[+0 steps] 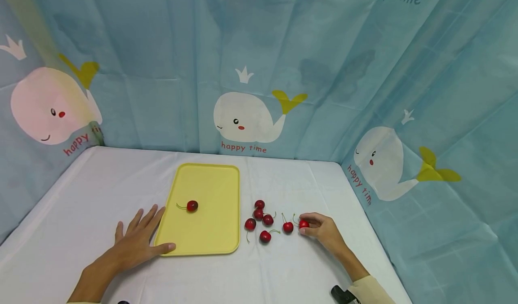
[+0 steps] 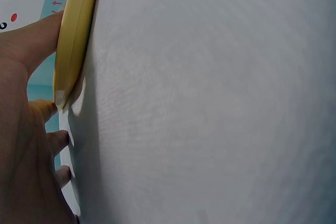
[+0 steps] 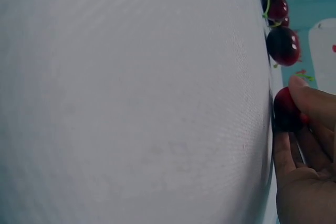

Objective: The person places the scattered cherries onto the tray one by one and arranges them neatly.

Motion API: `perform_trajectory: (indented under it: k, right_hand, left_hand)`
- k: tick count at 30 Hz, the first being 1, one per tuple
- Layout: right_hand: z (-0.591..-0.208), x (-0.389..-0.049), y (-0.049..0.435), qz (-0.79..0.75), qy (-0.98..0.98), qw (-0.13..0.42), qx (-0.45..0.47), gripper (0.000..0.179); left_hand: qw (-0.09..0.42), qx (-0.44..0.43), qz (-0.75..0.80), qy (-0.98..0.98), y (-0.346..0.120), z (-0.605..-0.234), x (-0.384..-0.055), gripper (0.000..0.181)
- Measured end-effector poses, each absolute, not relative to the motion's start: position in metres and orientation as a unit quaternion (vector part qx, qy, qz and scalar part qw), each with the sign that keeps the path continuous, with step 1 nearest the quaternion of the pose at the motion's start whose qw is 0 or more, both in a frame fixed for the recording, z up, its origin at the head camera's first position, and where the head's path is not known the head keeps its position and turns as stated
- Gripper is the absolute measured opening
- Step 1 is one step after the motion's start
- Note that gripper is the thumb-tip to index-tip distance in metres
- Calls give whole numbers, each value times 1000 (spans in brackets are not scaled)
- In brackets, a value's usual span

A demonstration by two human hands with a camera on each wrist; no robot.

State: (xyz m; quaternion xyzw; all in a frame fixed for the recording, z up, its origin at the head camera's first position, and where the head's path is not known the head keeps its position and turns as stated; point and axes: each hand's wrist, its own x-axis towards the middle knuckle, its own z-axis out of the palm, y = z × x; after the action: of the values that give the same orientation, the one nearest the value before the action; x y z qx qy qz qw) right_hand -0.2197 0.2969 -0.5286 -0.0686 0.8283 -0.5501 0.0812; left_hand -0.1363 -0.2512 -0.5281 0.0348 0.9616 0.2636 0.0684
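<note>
My right hand (image 1: 328,234) pinches a red cherry (image 1: 303,223) between thumb and fingers, just right of the other cherries. In the right wrist view this dark red cherry (image 3: 285,109) sits low by the white cloth, with the thumb over it. My left hand (image 1: 135,244) lies spread at the near left corner of a yellow tray (image 1: 214,185). Its thumb rests on the tray's rim, and the other fingers stretch straight along the left edge. One cherry (image 1: 192,206) with a green stem lies on the tray.
Right of the tray several loose cherries (image 1: 265,236) lie on the white tablecloth (image 1: 210,281). Closest to my right hand is a single stemmed cherry (image 1: 288,227). Behind and at the sides hangs a blue whale-print curtain (image 1: 162,92).
</note>
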Motion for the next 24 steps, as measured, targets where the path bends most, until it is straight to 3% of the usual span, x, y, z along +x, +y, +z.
perform_trajectory:
  k: [24]
  right_hand:
    - [-515,-218,288,-559,823,68,-80,44]
  left_hand:
    - [68,34,264,962,-251,-529,-137,117]
